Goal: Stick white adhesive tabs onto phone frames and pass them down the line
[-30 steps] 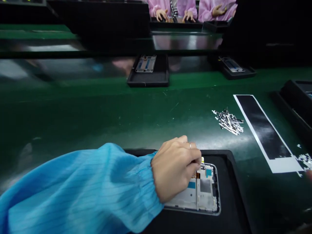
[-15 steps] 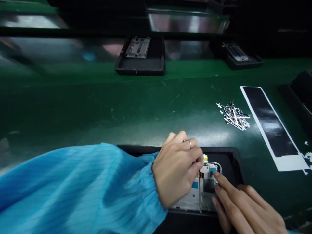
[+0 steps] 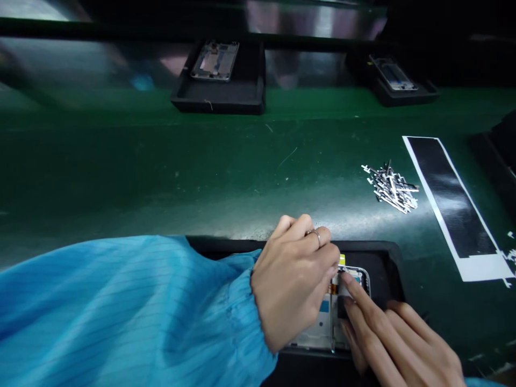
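Note:
A phone frame [image 3: 304, 337], silvery with small blue patches and a dark strip, lies in a black tray [image 3: 387, 258] at the front of the bench. My left hand [image 3: 296, 282], wearing a ring and coming out of a blue sleeve, bends over its upper part. The left fingers are closed at the frame's top edge, and whatever they pinch is hidden. From the lower right reaches my right hand [image 3: 397, 341], fingers stretched out. Its index fingertip touches the frame near the top edge, beside the left fingertips. A yellow tab [image 3: 342, 259] sticks out above the frame.
On the green bench [image 3: 226, 172] lies a pile of thin black-and-white strips [image 3: 393, 188]. Right of it is a black sheet with a white border [image 3: 455, 204]. Farther back stand a left tray [image 3: 242, 99] and a right tray [image 3: 419, 97], each with a phone frame.
My right index finger has slid up and left along the frame to its top edge, close to the left fingertips. The left hand stays almost in place. The view has shifted slightly.

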The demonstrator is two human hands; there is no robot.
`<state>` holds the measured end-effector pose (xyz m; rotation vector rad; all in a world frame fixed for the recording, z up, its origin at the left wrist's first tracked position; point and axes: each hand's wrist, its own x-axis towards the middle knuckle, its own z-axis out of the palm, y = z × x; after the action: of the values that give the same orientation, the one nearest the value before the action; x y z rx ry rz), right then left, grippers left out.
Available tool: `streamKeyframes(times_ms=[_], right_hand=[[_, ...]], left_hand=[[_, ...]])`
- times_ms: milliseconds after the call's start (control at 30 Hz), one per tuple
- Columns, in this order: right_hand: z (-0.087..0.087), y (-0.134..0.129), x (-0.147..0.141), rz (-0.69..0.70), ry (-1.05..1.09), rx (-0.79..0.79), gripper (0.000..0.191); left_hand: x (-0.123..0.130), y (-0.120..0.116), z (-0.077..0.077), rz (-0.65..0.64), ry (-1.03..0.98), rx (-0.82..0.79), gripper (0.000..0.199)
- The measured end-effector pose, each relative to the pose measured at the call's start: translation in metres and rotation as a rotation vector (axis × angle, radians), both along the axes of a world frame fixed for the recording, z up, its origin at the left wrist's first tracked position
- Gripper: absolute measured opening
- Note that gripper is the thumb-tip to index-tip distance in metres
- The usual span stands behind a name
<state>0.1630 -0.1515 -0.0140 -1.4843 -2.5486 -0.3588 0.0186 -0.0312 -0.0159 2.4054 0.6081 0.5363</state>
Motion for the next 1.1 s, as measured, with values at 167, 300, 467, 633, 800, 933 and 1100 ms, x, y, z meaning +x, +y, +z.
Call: streamKeyframes(times_ms=[167,300,467,633,800,933,1100], right_hand=[[0.002,-0.001,0.000,-0.011,-0.021,-0.006,0.030],[0.002,-0.001,-0.002,-0.023,-0.010,0.008,0.037],[0.002,-0.001,-0.004,-0.044,-0.027,0.018,0.042],[0.000,-0.001,-0.004,-0.021,-0.035,0.019,0.032],[0.004,0.000,-0.002,0.019,-0.056,0.007,0.028],[0.007,0.003,-0.001,0.035,-0.078,0.002,0.030],[0.001,0.002,-0.003,-0.047,0.043,0.082,0.043]], left_hand=[[-0.001,-0.002,-0.001,0.002,-0.006,0.022,0.025],[0.000,-0.003,0.000,0.008,-0.014,0.061,0.027],[0.001,-0.005,-0.002,0.013,-0.019,0.099,0.024],[0.004,-0.006,-0.012,0.052,-0.127,0.172,0.024],[0.006,-0.007,-0.015,0.051,-0.110,0.182,0.023],[0.005,-0.006,-0.009,0.037,-0.071,0.185,0.023],[0.004,-0.003,0.004,-0.027,0.115,0.178,0.029]])
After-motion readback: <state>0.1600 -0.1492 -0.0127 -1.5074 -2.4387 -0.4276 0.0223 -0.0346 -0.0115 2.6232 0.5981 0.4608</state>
